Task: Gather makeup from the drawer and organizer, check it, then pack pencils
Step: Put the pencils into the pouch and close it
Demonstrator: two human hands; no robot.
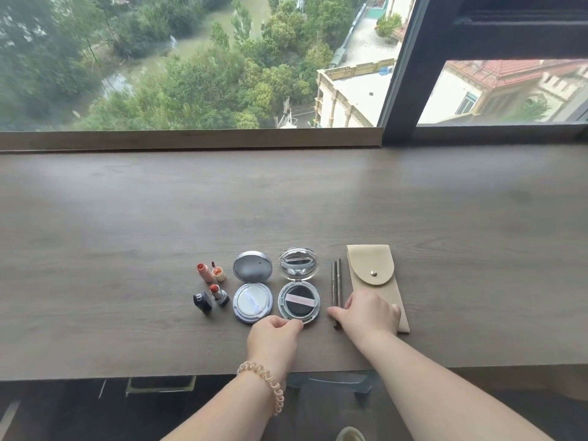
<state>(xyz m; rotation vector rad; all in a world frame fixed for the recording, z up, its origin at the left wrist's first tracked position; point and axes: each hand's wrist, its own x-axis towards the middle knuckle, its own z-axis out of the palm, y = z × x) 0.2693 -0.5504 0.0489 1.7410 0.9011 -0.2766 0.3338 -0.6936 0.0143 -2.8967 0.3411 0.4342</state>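
Two slim dark metallic makeup pencils [336, 289] lay side by side on the grey-brown wooden desk [127, 218], just beside the left edge of the beige leather snap-flap pouch [375, 278], which was closed. The right hand [369, 310] rested over the pouch's lower end, fingers spread and reaching toward the near ends of the pencils; whether it already pinched one could not be told. The left hand [275, 334], loosely curled with a coiled peach hair tie [267, 388] on its wrist, touched the near rim of the open clear-lidded cushion compact with the black puff [298, 302]. Left of that sat an open silver cushion compact with a white puff [253, 302] and the uncapped orange-red lipsticks [211, 286], all laid out as if the checking was largely finished.

The step in hand looked to be picking up the pencils for packing. To do it well, the snap flap would need opening first, the pouch held steady with one hand, and both pencils gathered together and slid in lengthwise. The left hand should leave the compact without nudging it.
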